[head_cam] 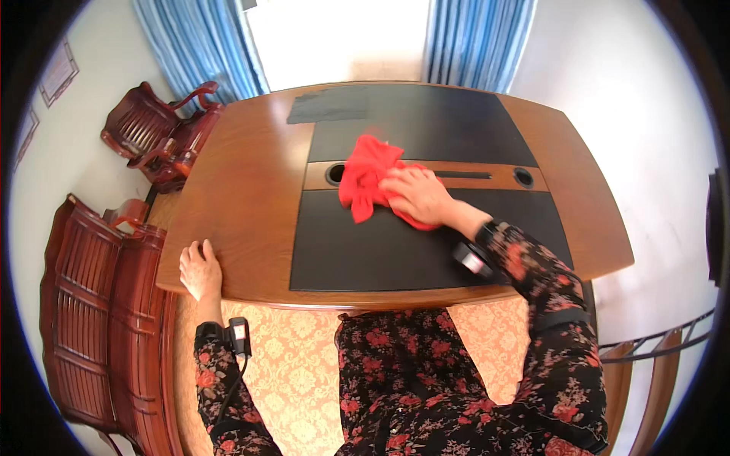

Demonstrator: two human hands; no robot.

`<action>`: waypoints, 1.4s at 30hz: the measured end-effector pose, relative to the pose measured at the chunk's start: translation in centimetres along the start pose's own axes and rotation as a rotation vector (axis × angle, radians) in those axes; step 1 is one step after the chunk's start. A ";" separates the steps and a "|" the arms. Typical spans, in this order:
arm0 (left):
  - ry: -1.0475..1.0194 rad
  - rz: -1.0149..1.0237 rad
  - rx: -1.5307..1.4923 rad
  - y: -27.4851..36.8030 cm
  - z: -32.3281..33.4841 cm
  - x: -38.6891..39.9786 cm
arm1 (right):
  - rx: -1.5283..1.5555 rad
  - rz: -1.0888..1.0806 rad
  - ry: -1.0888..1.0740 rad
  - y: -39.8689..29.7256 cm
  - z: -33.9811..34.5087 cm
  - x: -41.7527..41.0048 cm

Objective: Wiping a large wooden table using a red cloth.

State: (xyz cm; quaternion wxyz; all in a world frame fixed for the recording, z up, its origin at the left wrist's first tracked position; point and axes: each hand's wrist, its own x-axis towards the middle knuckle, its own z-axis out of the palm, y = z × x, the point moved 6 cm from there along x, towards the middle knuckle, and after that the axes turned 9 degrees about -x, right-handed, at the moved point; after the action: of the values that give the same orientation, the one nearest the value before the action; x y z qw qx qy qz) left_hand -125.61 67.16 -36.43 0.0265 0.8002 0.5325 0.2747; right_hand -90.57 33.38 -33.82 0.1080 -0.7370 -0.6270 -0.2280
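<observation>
My right hand (pixel 415 194) presses down on a crumpled red cloth (pixel 365 171), holding it against the wooden desk (pixel 239 188). The cloth lies across the wood strip between two black desktop panels, partly on the near panel (pixel 353 251), and sits right beside a round cable hole (pixel 335 173). Part of the cloth is hidden under my fingers. At the desk's left front edge rests my left hand (pixel 201 271), with nothing in it and its fingers a little apart.
Carved wooden seats, an armchair (pixel 162 134) and a bench (pixel 108 319), stand left of the desk. Beyond the far edge hang blue curtains (pixel 194 45). A second cable hole (pixel 523 177) and a dark slot (pixel 463 175) lie right of the cloth. Black devices (pixel 240 336) are strapped to both wrists.
</observation>
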 end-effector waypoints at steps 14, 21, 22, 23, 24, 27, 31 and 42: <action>-0.072 -0.007 0.018 2.9 0.2 -0.2 | -0.371 1.166 -0.328 22.1 -0.8 -5.3; -0.068 -0.011 -0.005 2.6 -0.2 0.0 | -0.193 0.517 -0.282 7.9 5.2 10.9; -0.076 -0.020 -0.014 2.5 0.0 0.1 | -0.142 0.421 -0.256 7.3 5.2 10.6; -0.086 -0.028 -0.025 2.3 0.3 0.2 | -0.095 0.326 -0.230 7.1 5.0 9.9; -0.063 -0.017 -0.023 1.3 0.5 0.3 | -0.047 0.240 -0.192 6.9 4.4 8.8; -0.061 0.001 -0.037 1.0 0.5 0.4 | -0.087 0.390 -0.288 13.1 0.0 2.1; -0.086 0.026 -0.019 1.7 0.9 0.8 | -0.367 0.993 -0.316 24.0 -8.2 -15.8; -0.072 0.045 0.094 1.2 1.0 1.0 | -0.215 0.540 -0.272 7.9 -14.0 -24.7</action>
State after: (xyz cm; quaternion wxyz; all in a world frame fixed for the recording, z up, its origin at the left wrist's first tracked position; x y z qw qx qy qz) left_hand -123.88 67.74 -36.49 0.0020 0.8216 0.5255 0.2208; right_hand -88.38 3.98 -32.22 0.0014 -0.9077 -0.3898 -0.1556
